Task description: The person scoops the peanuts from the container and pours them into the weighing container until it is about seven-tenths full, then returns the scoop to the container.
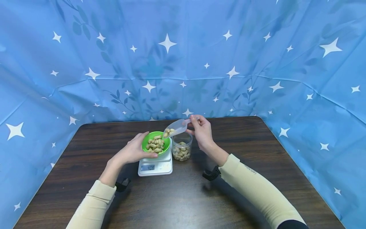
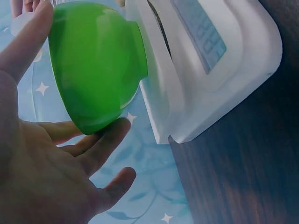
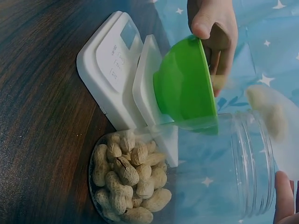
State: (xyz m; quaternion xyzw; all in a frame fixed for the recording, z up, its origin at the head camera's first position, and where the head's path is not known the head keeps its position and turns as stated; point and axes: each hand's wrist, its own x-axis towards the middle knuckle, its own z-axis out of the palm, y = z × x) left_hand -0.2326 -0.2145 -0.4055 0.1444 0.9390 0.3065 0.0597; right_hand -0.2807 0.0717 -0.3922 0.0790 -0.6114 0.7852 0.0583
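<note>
The green bowl [image 1: 151, 135] sits on the platform of a white kitchen scale [image 1: 163, 168] and holds several unshelled peanuts [image 1: 155, 145]. My left hand [image 1: 132, 151] grips the bowl from its left side, thumb and fingers spread around the rim. By its handle, my right hand [image 1: 204, 133] pinches a clear plastic scoop [image 1: 180, 127]. A few peanuts lie in the scoop, and its tip overlaps the bowl's right rim in the head view. Under the scoop stands an open clear jar [image 3: 210, 172], with peanuts [image 3: 135, 182] in its bottom. The scale's display [image 1: 147, 167] appears to read 408.
Everything stands on a dark wood-grain table [image 1: 183, 197]. A blue curtain [image 1: 183, 63] with white stars hangs behind its back edge and along both sides. The jar is close against the scale's right side.
</note>
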